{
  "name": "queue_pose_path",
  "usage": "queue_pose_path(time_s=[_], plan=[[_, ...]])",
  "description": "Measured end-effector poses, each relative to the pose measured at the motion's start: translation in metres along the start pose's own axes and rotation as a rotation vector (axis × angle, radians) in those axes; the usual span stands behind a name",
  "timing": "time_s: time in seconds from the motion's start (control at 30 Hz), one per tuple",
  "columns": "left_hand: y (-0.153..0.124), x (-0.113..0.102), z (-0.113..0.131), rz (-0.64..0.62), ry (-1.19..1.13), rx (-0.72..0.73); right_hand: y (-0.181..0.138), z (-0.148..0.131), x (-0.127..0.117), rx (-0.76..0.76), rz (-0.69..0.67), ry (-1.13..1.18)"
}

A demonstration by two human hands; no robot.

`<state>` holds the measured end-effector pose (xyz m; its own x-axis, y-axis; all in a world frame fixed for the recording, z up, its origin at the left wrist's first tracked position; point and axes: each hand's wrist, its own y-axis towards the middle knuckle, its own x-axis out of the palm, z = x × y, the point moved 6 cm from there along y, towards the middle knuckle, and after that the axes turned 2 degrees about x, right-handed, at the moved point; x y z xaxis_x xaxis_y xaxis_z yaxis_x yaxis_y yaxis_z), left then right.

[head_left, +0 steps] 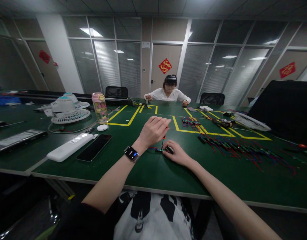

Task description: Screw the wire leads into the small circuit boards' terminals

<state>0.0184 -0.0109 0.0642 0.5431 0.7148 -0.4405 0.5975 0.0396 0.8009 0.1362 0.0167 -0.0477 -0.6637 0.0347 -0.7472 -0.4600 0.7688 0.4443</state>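
Note:
My left hand (154,130), with a smartwatch (131,154) on its wrist, is raised above the green table. Its fingers close round a screwdriver (164,137) with an orange-red handle, mostly hidden by the palm. The thin shaft points down, its tip at or just above a small circuit board (159,150) with wires. Low on the table, my right hand (178,153) has its fingers closed on the board's right end. A dark part (169,150) shows between thumb and fingers. Whether the tip touches the board I cannot tell.
Many wired circuit boards (228,145) spread to the right, with a smaller bunch (190,122) farther back. At left lie a black phone (94,147), a white power strip-like bar (69,146), a bottle (100,108) and fan parts (70,115). Another person (169,91) sits opposite.

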Motion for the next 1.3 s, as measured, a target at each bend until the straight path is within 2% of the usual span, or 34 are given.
queue_pose_path(time_s=[0.5,0.7,1.1,1.3], plan=[[-0.0005,-0.0016,0.0000,0.042,-0.022,-0.003,-0.0005,-0.0001,-0.0005,-0.002,0.013,0.009],[-0.0014,-0.0007,-0.0010,0.024,-0.007,-0.019,0.0003,-0.0015,-0.0007,0.012,0.007,0.002],[-0.0004,-0.0017,0.0024,0.038,-0.085,-0.010,0.0001,-0.0024,-0.0014,0.000,0.012,0.011],[-0.0023,0.0006,-0.0007,0.008,-0.132,-0.074,-0.0002,-0.0050,-0.0029,0.003,0.007,0.003]])
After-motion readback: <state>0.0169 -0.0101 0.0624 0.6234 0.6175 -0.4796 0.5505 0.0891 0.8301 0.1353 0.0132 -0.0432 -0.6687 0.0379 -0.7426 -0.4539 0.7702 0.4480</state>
